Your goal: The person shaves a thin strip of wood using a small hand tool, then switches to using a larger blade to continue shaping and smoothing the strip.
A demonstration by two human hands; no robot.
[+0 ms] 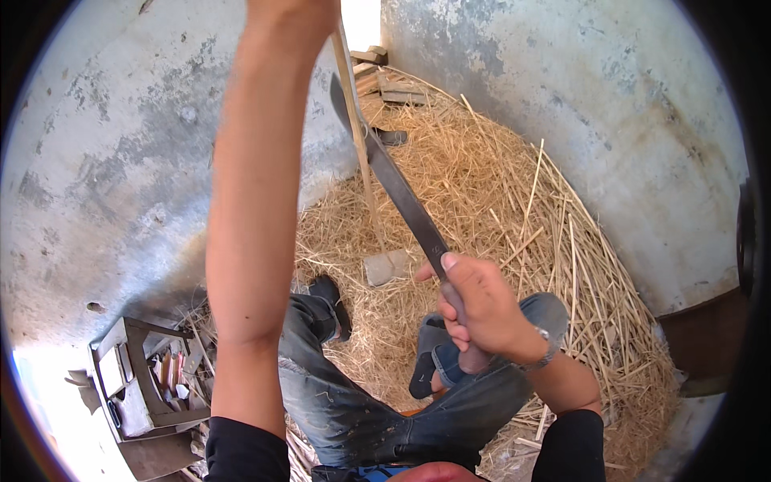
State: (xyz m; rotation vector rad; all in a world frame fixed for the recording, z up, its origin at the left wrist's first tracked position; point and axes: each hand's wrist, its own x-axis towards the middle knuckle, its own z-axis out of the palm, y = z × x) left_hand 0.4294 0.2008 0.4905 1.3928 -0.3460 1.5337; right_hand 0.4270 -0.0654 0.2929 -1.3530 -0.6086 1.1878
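My right hand (484, 305) is wrapped round the wooden handle of a long machete (405, 205), above my right knee. Its dark blade slants up and away to the left, the rounded tip highest. Against the blade, near its far part, lies a thin pale bamboo strip (361, 157). My left arm reaches far up; the left hand (293, 11) is cut off by the upper edge, its fingers mostly hidden. From beside that hand the strip runs down, its lower end over the shavings.
Shavings (458, 169) and long strips (574, 265) cover the floor. Beyond my feet sits a greyish block (387, 267). A wooden stool-like frame (148, 418) with odds and ends stands at lower left. Split wood (401, 88) is stacked at the back, between bare walls (562, 104).
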